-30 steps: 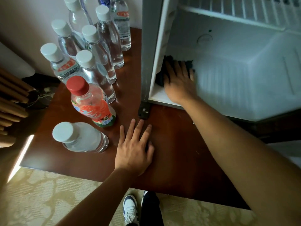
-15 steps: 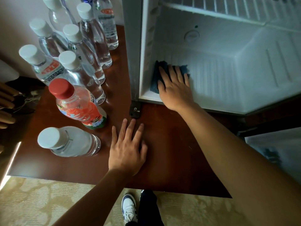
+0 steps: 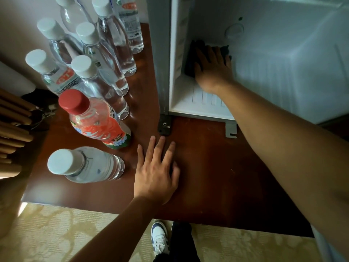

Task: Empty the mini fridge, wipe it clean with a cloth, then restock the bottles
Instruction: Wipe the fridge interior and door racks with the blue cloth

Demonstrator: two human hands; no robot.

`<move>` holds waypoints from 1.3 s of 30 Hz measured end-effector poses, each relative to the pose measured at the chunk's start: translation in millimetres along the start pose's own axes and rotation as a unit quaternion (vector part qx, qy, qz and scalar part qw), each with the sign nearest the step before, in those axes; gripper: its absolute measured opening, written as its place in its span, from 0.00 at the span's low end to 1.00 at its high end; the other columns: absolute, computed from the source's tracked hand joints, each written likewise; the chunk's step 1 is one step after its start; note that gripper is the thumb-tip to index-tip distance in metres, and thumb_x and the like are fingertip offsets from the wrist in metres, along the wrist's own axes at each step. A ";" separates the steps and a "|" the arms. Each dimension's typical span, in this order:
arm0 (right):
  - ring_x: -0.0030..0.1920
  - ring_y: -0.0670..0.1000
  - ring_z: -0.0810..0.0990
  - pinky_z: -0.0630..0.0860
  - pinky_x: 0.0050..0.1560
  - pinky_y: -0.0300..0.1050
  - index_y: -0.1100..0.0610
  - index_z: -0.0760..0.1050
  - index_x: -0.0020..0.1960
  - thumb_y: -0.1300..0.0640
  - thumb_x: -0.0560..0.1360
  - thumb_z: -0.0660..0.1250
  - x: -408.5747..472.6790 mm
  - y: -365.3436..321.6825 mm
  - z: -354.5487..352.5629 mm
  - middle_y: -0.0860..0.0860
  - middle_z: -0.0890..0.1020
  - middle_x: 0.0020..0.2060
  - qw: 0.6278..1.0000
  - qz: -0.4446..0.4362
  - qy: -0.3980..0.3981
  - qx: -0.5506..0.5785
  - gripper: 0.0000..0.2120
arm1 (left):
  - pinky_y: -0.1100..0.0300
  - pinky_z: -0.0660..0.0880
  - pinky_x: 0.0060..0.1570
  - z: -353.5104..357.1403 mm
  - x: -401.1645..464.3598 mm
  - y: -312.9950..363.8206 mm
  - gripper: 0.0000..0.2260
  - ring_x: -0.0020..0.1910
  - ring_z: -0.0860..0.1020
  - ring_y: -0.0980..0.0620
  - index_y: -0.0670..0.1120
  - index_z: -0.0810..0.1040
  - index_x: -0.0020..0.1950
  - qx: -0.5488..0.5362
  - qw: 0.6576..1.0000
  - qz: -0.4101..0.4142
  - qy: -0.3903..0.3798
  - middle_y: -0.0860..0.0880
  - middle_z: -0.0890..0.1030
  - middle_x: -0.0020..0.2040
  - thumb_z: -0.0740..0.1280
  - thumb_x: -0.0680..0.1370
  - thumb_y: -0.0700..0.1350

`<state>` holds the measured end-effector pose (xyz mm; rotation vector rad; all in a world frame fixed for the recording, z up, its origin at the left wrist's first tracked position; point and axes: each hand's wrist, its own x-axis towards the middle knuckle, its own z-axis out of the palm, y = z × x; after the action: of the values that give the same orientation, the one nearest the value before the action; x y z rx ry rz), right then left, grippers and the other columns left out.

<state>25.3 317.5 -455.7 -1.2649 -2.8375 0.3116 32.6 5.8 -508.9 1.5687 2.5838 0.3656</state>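
Observation:
The mini fridge [image 3: 283, 76] stands open on a dark wooden top, its white inside bare of bottles. My right hand [image 3: 212, 69] reaches deep into the fridge's left rear corner and presses a dark cloth [image 3: 190, 55] flat against the floor with straight fingers. My left hand [image 3: 156, 173] rests flat on the wooden top [image 3: 217, 176] in front of the fridge. Several clear water bottles [image 3: 105, 53] with white caps stand left of the fridge. A red-capped orange drink bottle [image 3: 94, 120] and another water bottle [image 3: 85, 165] stand nearer to me.
The fridge's grey left wall [image 3: 160, 63] and black hinge foot [image 3: 165, 125] sit beside the bottles. A metal bracket [image 3: 231, 130] sticks out at the fridge front. Wooden slats [image 3: 13, 125] lie at far left. Patterned carpet and my shoe [image 3: 159, 237] are below the top's edge.
My right hand has pushed the cloth from the front left of the fridge floor back into the rear left corner. My left hand has stayed flat on the top.

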 end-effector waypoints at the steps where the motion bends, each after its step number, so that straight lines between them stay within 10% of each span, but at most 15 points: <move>1: 0.79 0.56 0.47 0.42 0.76 0.57 0.46 0.49 0.80 0.46 0.83 0.47 0.2 0.6 0.3 0.52 0.51 0.80 1.000 -0.004 0.007 -0.002 0.26 | 0.37 0.57 0.74 -0.3 -0.1 0.0 0.24 0.78 0.59 0.42 0.49 0.69 0.74 -0.002 1.000 -0.001 0.000 0.43 0.69 0.75 0.56 0.78 0.53; 39: 0.78 0.57 0.53 0.48 0.76 0.57 0.49 0.53 0.80 0.45 0.80 0.45 -2.9 3.7 7.8 0.54 0.58 0.78 0.999 -0.016 0.046 -0.021 0.28 | 0.38 0.55 0.75 -0.1 0.4 1.5 0.24 0.78 0.58 0.43 0.48 0.69 0.73 -0.009 1.000 -0.001 -0.001 0.43 0.69 0.74 0.56 0.78 0.53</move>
<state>29.2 316.4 -463.9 -1.2072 -2.7977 0.1908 33.7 6.8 -508.3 1.5587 2.5728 0.3855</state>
